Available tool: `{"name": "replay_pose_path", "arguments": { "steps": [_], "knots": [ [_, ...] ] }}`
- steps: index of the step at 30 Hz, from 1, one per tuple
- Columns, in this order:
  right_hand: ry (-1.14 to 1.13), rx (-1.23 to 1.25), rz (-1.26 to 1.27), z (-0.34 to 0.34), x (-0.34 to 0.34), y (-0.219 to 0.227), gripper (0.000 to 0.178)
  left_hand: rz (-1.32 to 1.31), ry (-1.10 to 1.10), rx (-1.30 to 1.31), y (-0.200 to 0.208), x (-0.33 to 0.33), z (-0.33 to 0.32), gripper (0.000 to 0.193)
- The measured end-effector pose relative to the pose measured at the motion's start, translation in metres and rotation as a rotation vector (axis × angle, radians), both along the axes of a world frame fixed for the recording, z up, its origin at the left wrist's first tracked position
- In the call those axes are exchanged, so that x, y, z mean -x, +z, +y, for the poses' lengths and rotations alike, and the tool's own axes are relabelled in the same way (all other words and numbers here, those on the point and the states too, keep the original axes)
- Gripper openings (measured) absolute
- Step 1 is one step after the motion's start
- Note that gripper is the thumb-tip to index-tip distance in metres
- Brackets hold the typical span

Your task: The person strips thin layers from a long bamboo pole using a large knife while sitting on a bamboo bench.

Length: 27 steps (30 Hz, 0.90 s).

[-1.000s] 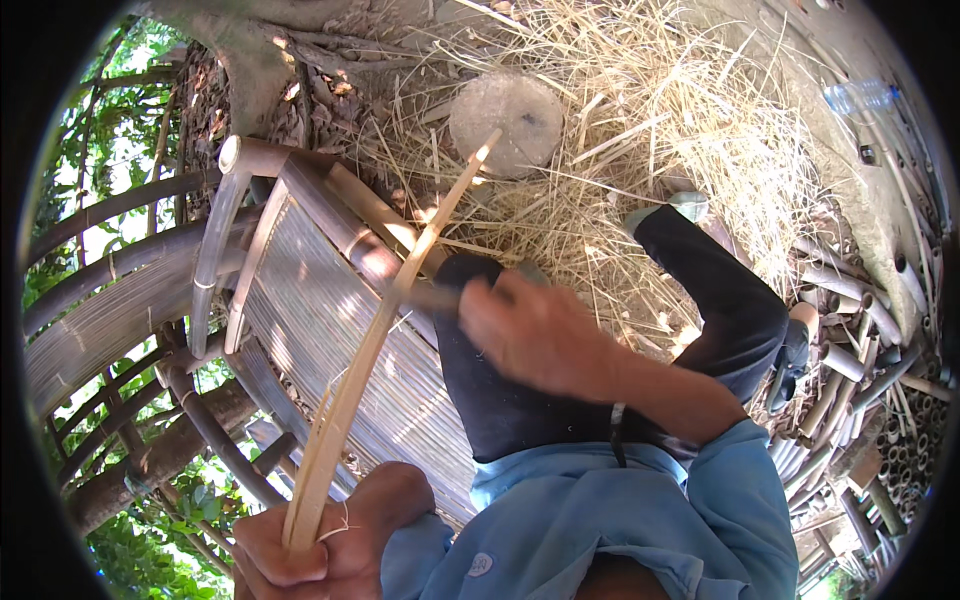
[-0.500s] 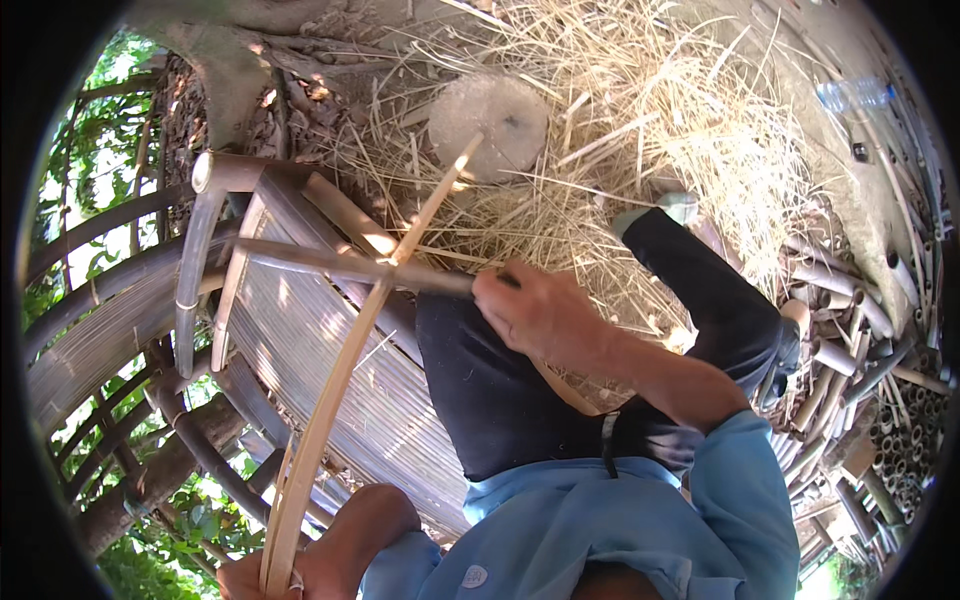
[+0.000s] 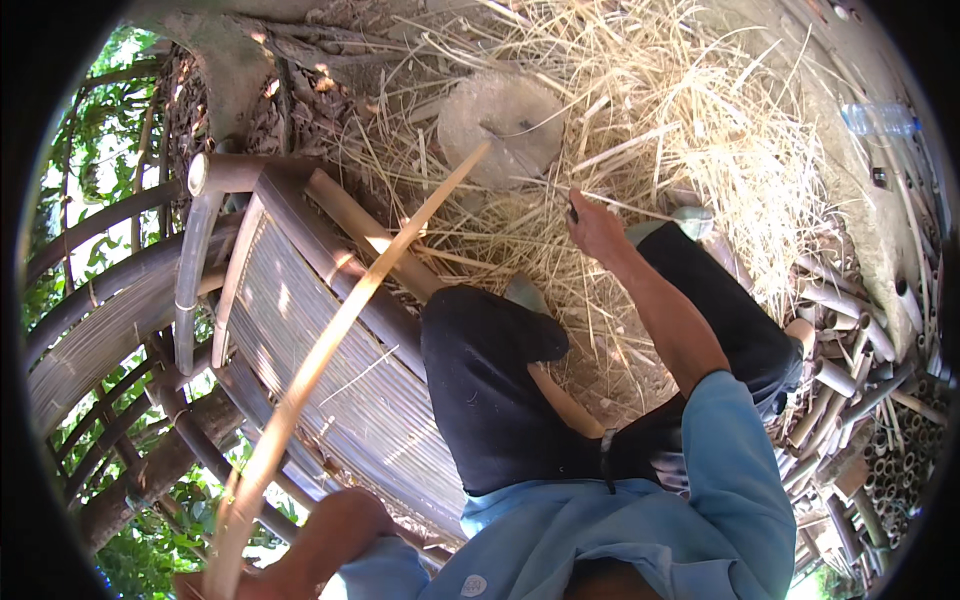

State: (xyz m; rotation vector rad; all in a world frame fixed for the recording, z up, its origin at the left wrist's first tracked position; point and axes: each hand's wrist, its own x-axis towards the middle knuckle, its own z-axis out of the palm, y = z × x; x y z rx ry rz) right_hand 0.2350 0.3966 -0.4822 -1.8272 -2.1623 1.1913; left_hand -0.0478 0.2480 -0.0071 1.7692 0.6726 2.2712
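My left hand (image 3: 265, 580), low at the left edge of my body, is closed around the near end of a long pale bamboo strip (image 3: 345, 318). The strip slants up and away over the slatted bench, its narrow tip in front of a round flat block (image 3: 498, 112). My right hand (image 3: 597, 230) is raised over the shavings beyond my knees, clear of the strip. Its fingers are closed around the dark handle of a knife (image 3: 572, 212); the long blade seen a moment ago cannot be made out now.
A bamboo bench (image 3: 385, 400) with a slatted seat stands at my left. Pale bamboo shavings (image 3: 730, 160) cover the ground ahead. Cut bamboo pieces (image 3: 850, 335) and stacked tubes (image 3: 905, 450) lie at the right. A clear plastic bottle (image 3: 880, 120) rests at the far right.
My right hand has moved away from the strip, forward and to the right, with the knife. My left hand has shifted slightly left and nearer with the strip's end.
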Motion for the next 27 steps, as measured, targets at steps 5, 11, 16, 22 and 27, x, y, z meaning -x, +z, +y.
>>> {"name": "replay_pose_path", "arguments": {
  "steps": [5, 11, 16, 22, 27],
  "knots": [
    [-0.238, -0.143, 0.177, -0.004, 0.014, 0.076, 0.041, -0.445, -0.663, 0.223, -0.045, 0.109, 0.002, 0.047],
    [-0.489, -0.558, 0.251, -0.016, -0.048, 0.190, 0.032, 0.238, 0.076, 0.861, -0.152, -0.025, 0.197, 0.037],
    [-0.592, -0.612, 0.324, -0.044, -0.091, 0.285, 0.024, 0.372, 0.210, 0.667, -0.102, -0.010, 0.191, 0.039],
    [-0.587, -0.568, 0.479, -0.077, -0.103, 0.337, 0.026, 0.053, 0.137, 0.454, -0.005, -0.002, 0.111, 0.023],
    [-0.512, -0.526, 0.528, -0.095, -0.062, 0.370, 0.041, -0.043, 0.010, 0.706, -0.013, -0.011, 0.030, 0.014]
  ]
}}
